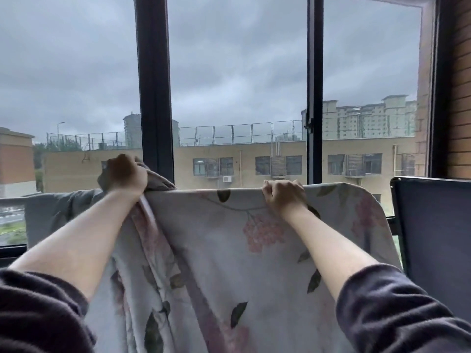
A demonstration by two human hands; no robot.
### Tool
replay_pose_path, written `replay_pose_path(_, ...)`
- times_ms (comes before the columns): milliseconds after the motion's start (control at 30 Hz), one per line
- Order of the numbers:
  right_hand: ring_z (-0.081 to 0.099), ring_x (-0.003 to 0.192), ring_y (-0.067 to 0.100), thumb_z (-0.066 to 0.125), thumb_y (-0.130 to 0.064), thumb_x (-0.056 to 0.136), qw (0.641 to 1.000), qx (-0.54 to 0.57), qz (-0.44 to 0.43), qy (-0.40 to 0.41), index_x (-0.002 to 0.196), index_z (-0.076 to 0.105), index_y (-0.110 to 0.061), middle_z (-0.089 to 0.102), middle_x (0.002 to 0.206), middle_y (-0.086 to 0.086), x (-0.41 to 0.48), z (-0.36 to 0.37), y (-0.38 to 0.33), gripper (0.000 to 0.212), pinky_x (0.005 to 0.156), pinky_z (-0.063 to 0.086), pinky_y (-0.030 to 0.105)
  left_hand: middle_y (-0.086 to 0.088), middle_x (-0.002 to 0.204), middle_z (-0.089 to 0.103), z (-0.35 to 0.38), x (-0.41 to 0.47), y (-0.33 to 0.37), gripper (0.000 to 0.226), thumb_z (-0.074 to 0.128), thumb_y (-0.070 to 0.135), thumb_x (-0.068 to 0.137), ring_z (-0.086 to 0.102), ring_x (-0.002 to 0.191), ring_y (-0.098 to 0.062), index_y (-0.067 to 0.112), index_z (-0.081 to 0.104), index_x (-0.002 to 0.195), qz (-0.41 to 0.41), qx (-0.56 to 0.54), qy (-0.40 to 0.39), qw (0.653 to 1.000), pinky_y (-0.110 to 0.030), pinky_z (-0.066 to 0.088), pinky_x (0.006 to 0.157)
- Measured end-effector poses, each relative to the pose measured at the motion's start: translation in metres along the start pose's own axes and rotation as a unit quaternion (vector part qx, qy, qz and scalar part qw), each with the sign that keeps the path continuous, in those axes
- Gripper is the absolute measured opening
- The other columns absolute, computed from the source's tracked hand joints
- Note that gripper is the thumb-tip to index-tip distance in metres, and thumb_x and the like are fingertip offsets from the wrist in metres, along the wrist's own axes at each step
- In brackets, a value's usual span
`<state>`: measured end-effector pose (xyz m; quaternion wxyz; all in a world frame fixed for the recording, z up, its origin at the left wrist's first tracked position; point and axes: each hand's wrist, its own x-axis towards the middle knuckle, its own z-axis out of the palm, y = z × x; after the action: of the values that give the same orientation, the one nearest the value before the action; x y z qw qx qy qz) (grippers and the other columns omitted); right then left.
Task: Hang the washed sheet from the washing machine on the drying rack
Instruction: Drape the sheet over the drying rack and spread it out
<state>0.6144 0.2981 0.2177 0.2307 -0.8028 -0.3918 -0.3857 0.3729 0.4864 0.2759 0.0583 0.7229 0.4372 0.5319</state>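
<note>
From the head view, we see the floral sheet [229, 250] draped in front of the window frame [154, 85]. Its top fold runs level from left to right and the cloth hangs down toward us. The fold probably lies over a rack bar, but the cloth hides whatever carries it. Our left hand [126, 174] clenches a bunched gather of the sheet, lifted just above the fold. Our right hand [285, 197] curls its fingers over the taut top edge. Pink berry clusters and dark leaves pattern the fabric. A dark panel [433, 238] stands just beside the sheet's right corner.
</note>
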Motion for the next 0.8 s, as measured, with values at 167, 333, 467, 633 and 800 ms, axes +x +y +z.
replay_pose_path(167,0.062,0.088,0.028,0.023,-0.033,0.099,1.000,-0.014,0.004,-0.018,0.084,0.066,-0.011,0.070,0.095,0.013,0.005,0.004,-0.005,0.050,0.093,0.036,0.037,-0.018,0.107,0.064,0.008,-0.009,-0.023,0.026,0.041,0.006,0.087,0.060,0.099,-0.036,0.012,0.061,0.103,0.148,0.213,-0.081,0.962,-0.039,0.047,0.082)
replay_pose_path(333,0.059,0.100,0.025,0.022,-0.036,0.100,0.997,0.028,-0.016,-0.064,0.111,0.057,-0.019,0.064,0.114,0.006,0.006,-0.003,-0.009,0.040,0.096,0.034,0.044,-0.017,0.097,0.065,0.021,-0.027,-0.033,0.024,0.043,0.007,0.086,0.060,0.091,-0.036,0.008,0.063,0.100,0.241,0.246,-0.039,0.938,-0.038,0.044,0.073)
replay_pose_path(467,0.061,0.094,0.024,0.024,-0.046,0.100,0.989,0.078,-0.086,-0.095,0.100,0.056,-0.023,0.066,0.105,0.003,0.003,-0.005,-0.031,0.039,0.098,0.035,0.044,-0.021,0.085,0.065,0.022,-0.029,-0.035,0.021,0.045,0.006,0.081,0.061,0.081,-0.038,0.005,0.065,0.087,0.245,0.187,-0.013,0.951,-0.039,0.044,0.068)
replay_pose_path(633,0.060,0.075,0.022,0.029,-0.041,0.098,0.997,0.044,-0.061,0.032,0.073,0.052,-0.022,0.066,0.078,0.000,-0.008,0.008,-0.038,0.040,0.082,0.033,0.035,-0.019,0.063,0.058,0.023,-0.043,-0.038,0.018,0.043,0.011,0.065,0.057,0.059,-0.037,0.003,0.059,0.067,0.257,0.167,0.053,0.951,-0.041,0.045,0.057)
replay_pose_path(800,0.059,0.055,0.022,0.030,-0.037,0.091,0.988,0.051,-0.049,0.136,0.059,0.055,-0.019,0.063,0.058,-0.002,-0.010,0.016,-0.039,0.044,0.071,0.042,0.036,-0.016,0.074,0.059,0.031,-0.051,-0.036,0.017,0.040,0.013,0.067,0.056,0.073,-0.037,0.006,0.055,0.071,0.234,0.141,0.086,0.958,-0.046,0.043,0.070)
